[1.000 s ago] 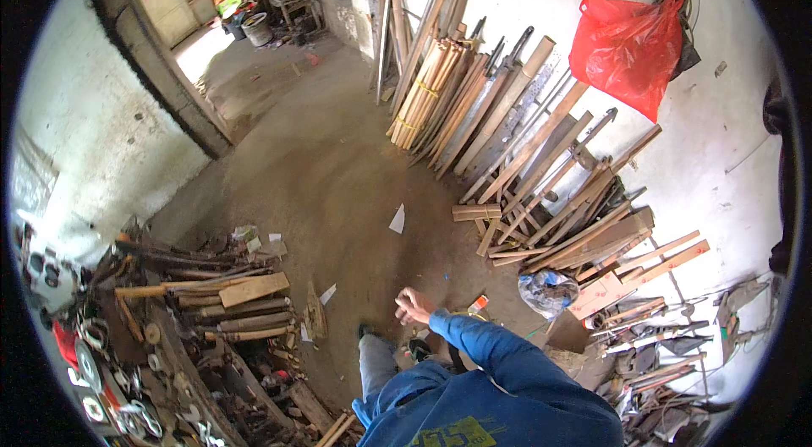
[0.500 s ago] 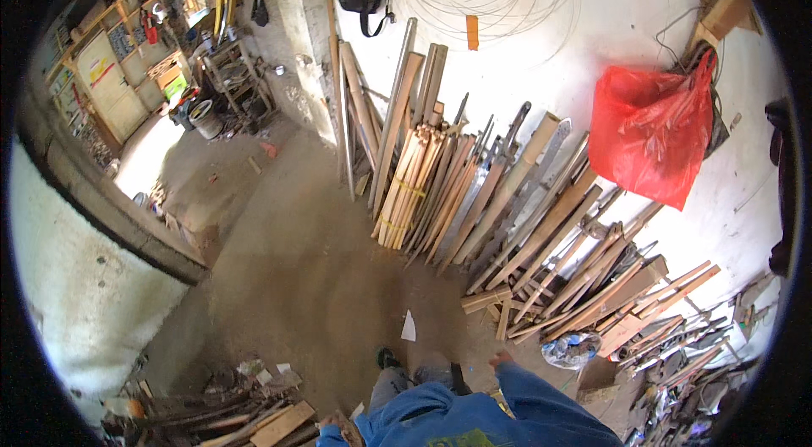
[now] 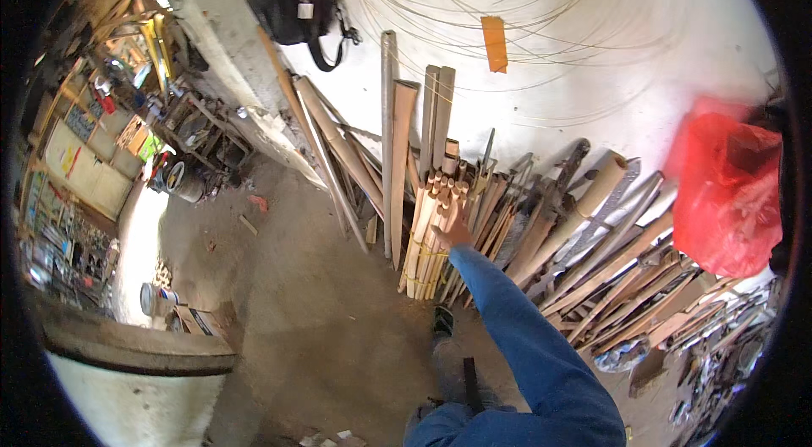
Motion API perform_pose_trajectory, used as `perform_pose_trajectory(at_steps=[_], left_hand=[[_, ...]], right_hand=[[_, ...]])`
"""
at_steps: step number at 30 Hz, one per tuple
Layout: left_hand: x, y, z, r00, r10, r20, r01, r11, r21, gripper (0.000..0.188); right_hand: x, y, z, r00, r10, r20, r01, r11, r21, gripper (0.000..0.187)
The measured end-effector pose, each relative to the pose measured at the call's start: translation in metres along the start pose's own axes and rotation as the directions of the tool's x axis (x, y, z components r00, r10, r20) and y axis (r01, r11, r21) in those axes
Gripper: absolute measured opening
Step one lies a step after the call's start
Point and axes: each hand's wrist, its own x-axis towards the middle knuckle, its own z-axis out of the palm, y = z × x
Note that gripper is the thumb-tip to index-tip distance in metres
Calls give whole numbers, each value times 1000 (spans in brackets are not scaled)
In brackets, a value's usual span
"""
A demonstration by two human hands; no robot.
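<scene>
In the head view my right arm, in a blue sleeve, stretches forward to a bundle of pale wooden sticks [image 3: 418, 259] standing on the floor against the wall. My right hand [image 3: 455, 232] lies against the upper right part of that bundle, thumb apart from the fingers. It looks open, not wrapped round any stick. A yellow tie runs round the sticks lower down. Darker poles and thin sticks lean close to the hand on its right. My left hand is out of the picture.
A thick round pole [image 3: 584, 212] and many loose wood strips lean along the white wall to the right. A red plastic bag [image 3: 727, 202] and a black bag [image 3: 292, 3] hang there. At the left, a low wall ledge [image 3: 135, 347] borders the floor near a bucket [image 3: 154, 300].
My right hand has gone from beside my body out to the stick bundle. I am nearer the wall and the view has turned. My left hand has dropped out of view.
</scene>
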Motion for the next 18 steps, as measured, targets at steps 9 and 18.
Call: perform_pose_trajectory(at_steps=[9,18], left_hand=[[34,208,-16,995,-99,-28,98,995,-14,35],[91,293,-40,995,-41,93,31,993,111,37]], right_hand=[[129,19,77,986,-159,-39,131,909,-395,86],[90,-57,-32,952,-304,-25,274,887,-373,65]])
